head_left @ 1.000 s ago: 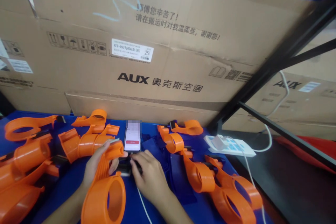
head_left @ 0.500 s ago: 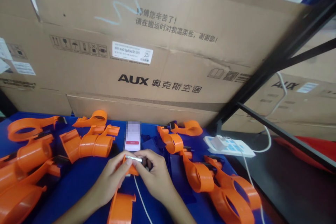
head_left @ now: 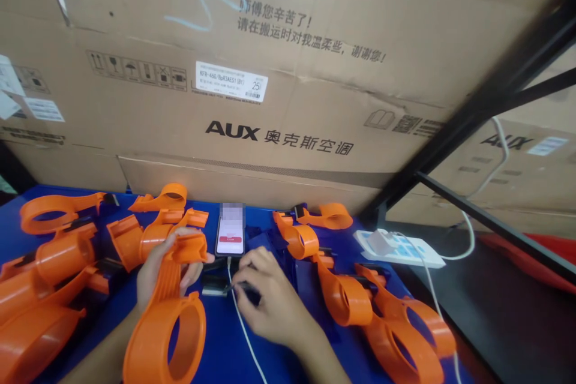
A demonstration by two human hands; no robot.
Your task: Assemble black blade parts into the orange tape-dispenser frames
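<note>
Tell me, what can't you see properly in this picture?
Head view:
- Phone: the top of its screen is blurred out.
- Right hand: its curled fingers hide the small dark thing beneath them.
- Orange ring piece in the left hand: its bottom is cut off by the lower edge.
- White label on the cardboard box: print too small to read.

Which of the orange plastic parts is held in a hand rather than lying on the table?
The ring-ended orange part nearest the camera: the left hand grips its narrow top, while the others lie untouched on the blue table.
</note>
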